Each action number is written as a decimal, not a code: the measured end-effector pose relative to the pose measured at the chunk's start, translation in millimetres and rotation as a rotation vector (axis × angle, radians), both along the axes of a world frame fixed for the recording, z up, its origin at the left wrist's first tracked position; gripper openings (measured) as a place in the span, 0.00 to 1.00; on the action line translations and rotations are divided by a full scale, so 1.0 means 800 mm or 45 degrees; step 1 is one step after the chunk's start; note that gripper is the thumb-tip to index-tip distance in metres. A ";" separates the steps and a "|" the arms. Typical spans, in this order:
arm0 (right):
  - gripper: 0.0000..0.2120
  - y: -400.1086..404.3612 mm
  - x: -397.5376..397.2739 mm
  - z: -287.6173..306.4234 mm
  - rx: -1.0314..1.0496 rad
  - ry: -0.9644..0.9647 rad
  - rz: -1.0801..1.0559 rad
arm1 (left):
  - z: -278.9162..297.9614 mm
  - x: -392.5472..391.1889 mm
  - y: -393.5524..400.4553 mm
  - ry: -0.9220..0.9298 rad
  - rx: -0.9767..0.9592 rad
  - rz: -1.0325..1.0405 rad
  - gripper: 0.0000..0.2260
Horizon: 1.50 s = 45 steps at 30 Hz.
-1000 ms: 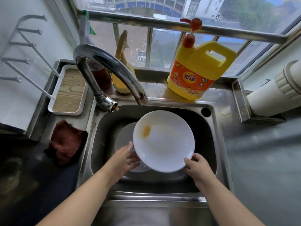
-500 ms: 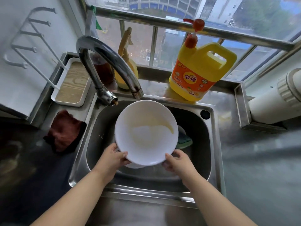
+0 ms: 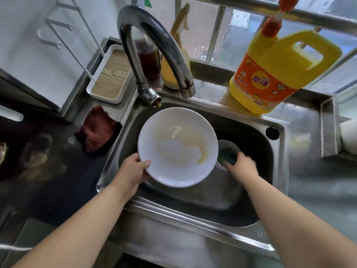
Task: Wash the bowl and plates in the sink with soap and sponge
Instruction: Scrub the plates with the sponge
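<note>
A white plate (image 3: 177, 146) with yellowish residue is held tilted over the steel sink (image 3: 278, 182). My left hand (image 3: 131, 171) grips its lower left rim, thumb on top. To its right, my right hand (image 3: 241, 167) reaches onto a green sponge (image 3: 227, 156) that lies in a white bowl (image 3: 229, 147) in the basin; the hand is blurred, and whether its fingers close on the sponge is unclear. A yellow soap jug (image 3: 280, 74) with a red pump stands on the ledge behind the sink.
The curved steel faucet (image 3: 154, 47) arches over the sink's back left. A brown cloth (image 3: 98, 130) lies on the dark counter at left, beside a white tray (image 3: 111, 74). A dark bottle (image 3: 148, 60) and a yellow bottle (image 3: 170, 74) stand behind the faucet.
My right hand let go of the plate and moved right to the sponge in the bowl. My left hand alone now holds the plate, which shifted slightly left.
</note>
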State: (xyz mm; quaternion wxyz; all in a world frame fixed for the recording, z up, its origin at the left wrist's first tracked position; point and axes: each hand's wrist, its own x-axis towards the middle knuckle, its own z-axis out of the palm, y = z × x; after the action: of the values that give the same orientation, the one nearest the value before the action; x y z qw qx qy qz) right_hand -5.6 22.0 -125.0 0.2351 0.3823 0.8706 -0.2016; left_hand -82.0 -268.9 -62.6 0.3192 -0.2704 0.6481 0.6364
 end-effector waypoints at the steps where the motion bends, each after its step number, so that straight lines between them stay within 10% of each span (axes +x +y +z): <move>1: 0.29 -0.001 -0.002 -0.001 0.020 -0.005 0.000 | 0.000 0.000 -0.001 -0.001 0.000 0.002 0.09; 9: 0.24 -0.007 0.019 0.066 -0.081 0.532 -0.317 | 0.005 -0.003 -0.001 -0.021 0.054 -0.023 0.10; 14: 0.25 -0.071 0.033 0.113 -0.204 0.812 0.014 | 0.010 0.000 0.007 -0.055 0.133 -0.111 0.15; 22: 0.36 -0.158 0.025 0.115 -0.140 0.397 0.366 | 0.022 0.015 0.023 -0.003 0.337 -0.283 0.23; 34: 0.24 -0.130 0.043 0.129 -0.007 0.694 0.553 | 0.041 -0.005 0.020 0.079 0.430 -0.383 0.21; 45: 0.26 -0.116 0.045 0.146 0.266 0.429 0.412 | 0.054 -0.011 0.023 0.107 0.453 -0.357 0.17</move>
State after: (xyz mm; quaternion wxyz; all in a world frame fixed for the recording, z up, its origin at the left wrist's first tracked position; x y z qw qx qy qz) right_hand 30.1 -70.4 -7.9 0.0751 0.2213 0.9634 -0.1313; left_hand -90.5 -250.5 -19.0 0.4198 -0.0903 0.5697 0.7008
